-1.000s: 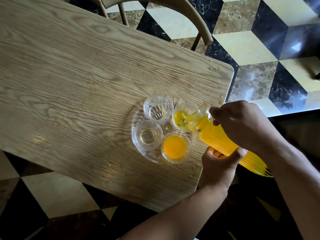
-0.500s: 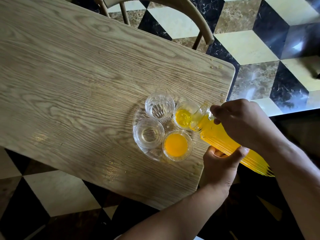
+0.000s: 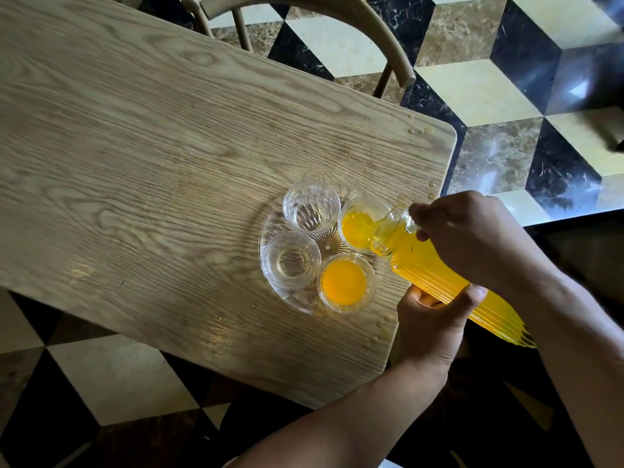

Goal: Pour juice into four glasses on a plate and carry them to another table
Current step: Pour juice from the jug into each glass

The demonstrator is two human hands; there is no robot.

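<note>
Juice has risen in the far-right glass (image 3: pixel 358 228); both hands' fingers (image 3: pixel 472 293) clasp the tilted bottle (image 3: pixel 435 271).

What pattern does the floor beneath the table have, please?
Cube-like tiling of cream, brown and black marble floor; head view.

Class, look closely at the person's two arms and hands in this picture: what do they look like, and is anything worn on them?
Both forearms are bare for all their visible length: no sleeve, watch or bracelet shows. The left hand and right hand wear no gloves, and no ring can be seen on the visible fingers. The left thumbnail is short and unpainted. A small pale patch at the bottom edge by the left arm may be clothing; it is too small to tell.
</note>
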